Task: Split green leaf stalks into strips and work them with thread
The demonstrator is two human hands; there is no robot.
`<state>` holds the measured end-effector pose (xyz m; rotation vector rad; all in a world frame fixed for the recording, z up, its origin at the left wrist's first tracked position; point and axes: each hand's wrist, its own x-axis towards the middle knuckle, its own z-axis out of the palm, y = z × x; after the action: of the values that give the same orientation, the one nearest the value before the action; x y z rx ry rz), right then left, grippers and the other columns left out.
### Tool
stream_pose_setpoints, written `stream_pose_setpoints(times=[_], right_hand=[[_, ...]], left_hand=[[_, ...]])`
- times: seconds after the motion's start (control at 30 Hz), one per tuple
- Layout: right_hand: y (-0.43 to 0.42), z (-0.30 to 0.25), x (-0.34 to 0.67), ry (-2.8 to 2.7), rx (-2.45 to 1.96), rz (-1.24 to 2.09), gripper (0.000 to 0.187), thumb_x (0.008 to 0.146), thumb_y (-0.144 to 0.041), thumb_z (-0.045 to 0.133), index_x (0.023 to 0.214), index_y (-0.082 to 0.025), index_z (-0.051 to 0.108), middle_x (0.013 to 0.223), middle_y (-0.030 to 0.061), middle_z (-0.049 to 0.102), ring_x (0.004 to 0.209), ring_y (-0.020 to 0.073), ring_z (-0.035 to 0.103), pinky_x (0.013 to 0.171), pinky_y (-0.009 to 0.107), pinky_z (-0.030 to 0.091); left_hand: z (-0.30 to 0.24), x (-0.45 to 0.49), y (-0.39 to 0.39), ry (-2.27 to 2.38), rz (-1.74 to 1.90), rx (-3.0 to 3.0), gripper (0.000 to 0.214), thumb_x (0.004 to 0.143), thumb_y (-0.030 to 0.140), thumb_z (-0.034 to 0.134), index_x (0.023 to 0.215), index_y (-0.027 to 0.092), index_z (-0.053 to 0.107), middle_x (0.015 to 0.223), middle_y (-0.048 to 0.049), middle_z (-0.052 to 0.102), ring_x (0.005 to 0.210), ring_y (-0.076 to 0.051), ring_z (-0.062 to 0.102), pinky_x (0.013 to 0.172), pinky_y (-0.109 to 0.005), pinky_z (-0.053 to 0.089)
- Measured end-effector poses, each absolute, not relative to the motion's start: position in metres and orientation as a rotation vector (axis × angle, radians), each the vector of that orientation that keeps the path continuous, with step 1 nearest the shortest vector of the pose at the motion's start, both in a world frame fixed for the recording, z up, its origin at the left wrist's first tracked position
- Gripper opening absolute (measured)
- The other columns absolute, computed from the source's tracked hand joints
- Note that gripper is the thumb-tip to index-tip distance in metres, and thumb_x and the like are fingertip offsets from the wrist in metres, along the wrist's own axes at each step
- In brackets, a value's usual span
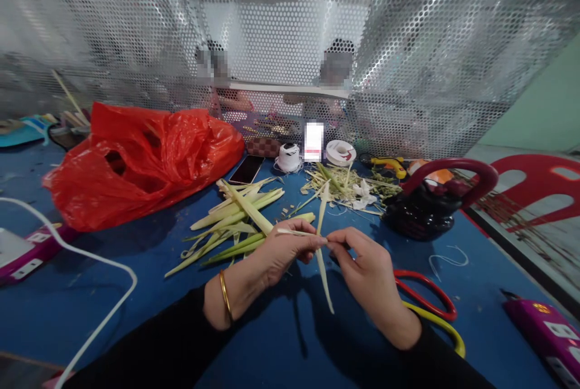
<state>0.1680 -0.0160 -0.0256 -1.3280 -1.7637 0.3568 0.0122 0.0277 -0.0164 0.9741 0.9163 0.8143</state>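
Observation:
My left hand [283,251] and my right hand [365,268] meet over the blue table [136,274], both pinched on a pale green leaf strip [325,277]. The strip runs from above my fingers down past them, ending in a point near the table. A thin sliver of it sticks out leftward over my left fingers. A gold bangle sits on my left wrist. Just behind my left hand lies a pile of leaf strips [235,217].
A red plastic bag [140,159] lies at left, with a phone [247,169], thread spools [289,157] and leaf scraps [344,186] behind. A dark basket with a red handle [430,205] stands right, scissors [428,301] by my right wrist. Two people sit beyond the perforated metal screen [408,63].

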Motion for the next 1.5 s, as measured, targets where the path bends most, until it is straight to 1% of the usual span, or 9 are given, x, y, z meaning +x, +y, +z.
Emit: stream_pose_setpoints(times=[0.2,0.4,0.5,0.63,0.77,0.97,1.1,1.33,1.5], right_hand=[[-0.013,-0.027,0.165,-1.579,-1.403,0.473,0.013,0.085,-0.025,0.056,0.076,-0.021,0.065,0.070,0.0020,0.065,0.065,0.0179,0.059,0.062,0.028,0.043],[-0.007,-0.018,0.166,-1.377,-1.339,0.956,0.021,0.078,-0.040,0.063,0.076,-0.019,0.065,0.065,0.0013,0.064,0.064,0.0181,0.059,0.062,0.029,0.045],[-0.005,-0.016,0.166,-1.297,-1.293,1.170,0.028,0.074,-0.046,0.068,0.070,-0.018,0.065,0.062,0.0010,0.062,0.063,0.0170,0.058,0.063,0.028,0.046],[-0.006,-0.016,0.166,-1.117,-1.181,1.417,0.031,0.068,-0.045,0.076,0.069,-0.016,0.067,0.065,0.0018,0.063,0.061,0.0141,0.058,0.063,0.026,0.046],[-0.006,-0.018,0.166,-0.988,-1.138,1.501,0.030,0.062,-0.041,0.081,0.068,-0.015,0.069,0.064,0.0013,0.063,0.057,0.0118,0.055,0.059,0.024,0.044],[-0.005,-0.022,0.164,-0.928,-1.132,1.451,0.030,0.061,-0.040,0.081,0.065,-0.014,0.066,0.058,-0.0017,0.057,0.051,0.0086,0.048,0.052,0.022,0.037],[-0.005,-0.022,0.165,-1.036,-1.188,1.367,0.028,0.069,-0.041,0.075,0.067,-0.016,0.064,0.059,-0.0019,0.058,0.053,0.0103,0.051,0.057,0.024,0.041],[-0.008,-0.023,0.168,-1.557,-1.271,0.729,0.008,0.083,-0.028,0.061,0.083,-0.020,0.064,0.077,0.0019,0.067,0.072,0.0173,0.061,0.068,0.027,0.046],[-0.011,-0.024,0.169,-1.759,-1.276,0.471,0.009,0.086,-0.021,0.055,0.085,-0.020,0.063,0.078,0.0021,0.068,0.073,0.0166,0.063,0.068,0.026,0.047]], left_hand=[[-0.016,0.014,0.026,0.890,0.849,0.882,0.027,0.055,0.025,0.081,0.064,0.015,0.057,0.057,0.0049,0.053,0.046,-0.005,0.047,0.046,-0.019,0.036],[-0.020,0.014,0.028,0.875,0.868,0.888,0.029,0.057,0.027,0.081,0.066,0.016,0.056,0.060,0.0037,0.055,0.049,-0.006,0.048,0.049,-0.019,0.039],[-0.022,0.014,0.029,0.883,0.867,0.974,0.030,0.059,0.029,0.081,0.067,0.016,0.056,0.062,0.0027,0.056,0.051,-0.007,0.049,0.051,-0.020,0.041],[-0.020,0.013,0.029,0.884,0.881,1.022,0.030,0.059,0.032,0.082,0.070,0.016,0.059,0.062,0.0033,0.056,0.052,-0.008,0.051,0.052,-0.021,0.042],[-0.019,0.013,0.027,0.840,0.864,0.967,0.031,0.057,0.031,0.083,0.069,0.016,0.059,0.064,0.0029,0.058,0.054,-0.008,0.053,0.052,-0.020,0.042],[-0.020,0.017,0.025,0.845,0.860,0.820,0.032,0.053,0.026,0.085,0.066,0.015,0.058,0.058,0.0032,0.058,0.050,-0.007,0.052,0.048,-0.019,0.039],[-0.021,0.018,0.026,0.820,0.851,0.844,0.031,0.057,0.031,0.084,0.069,0.014,0.061,0.058,0.0027,0.058,0.049,-0.006,0.050,0.049,-0.019,0.039],[-0.022,0.015,0.027,0.853,0.820,0.815,0.033,0.059,0.035,0.083,0.073,0.015,0.060,0.059,0.0045,0.056,0.048,-0.006,0.050,0.049,-0.019,0.040],[-0.018,0.017,0.025,0.867,0.824,0.880,0.035,0.063,0.041,0.079,0.067,0.016,0.055,0.054,0.0038,0.055,0.046,-0.007,0.049,0.047,-0.019,0.038]])
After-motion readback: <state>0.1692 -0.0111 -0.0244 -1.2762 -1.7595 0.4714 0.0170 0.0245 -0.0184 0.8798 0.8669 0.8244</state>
